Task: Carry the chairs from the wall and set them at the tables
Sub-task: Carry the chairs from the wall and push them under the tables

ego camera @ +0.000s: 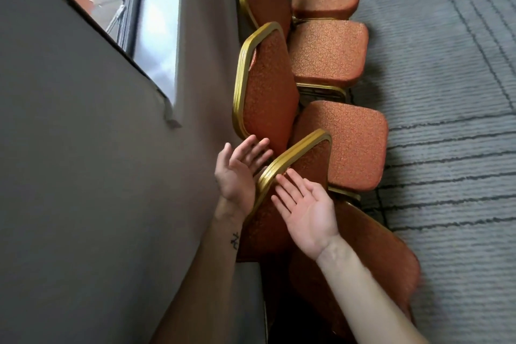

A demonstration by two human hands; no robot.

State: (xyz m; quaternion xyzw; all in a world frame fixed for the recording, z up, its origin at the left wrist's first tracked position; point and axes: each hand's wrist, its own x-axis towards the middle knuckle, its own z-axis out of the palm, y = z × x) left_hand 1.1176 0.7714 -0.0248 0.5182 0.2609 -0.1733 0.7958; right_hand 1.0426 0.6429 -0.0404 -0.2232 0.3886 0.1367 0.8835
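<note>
Left hand (240, 173) spread, empty | right hand (307, 205) spread, empty | either side of nearest chair (298, 151) back frame

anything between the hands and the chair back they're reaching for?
Nothing visible. The left hand and right hand are open on either side of the chair back's gold frame, and the right one is almost touching it. The next chair back sits close beside the left fingers. No tables in view.
</note>
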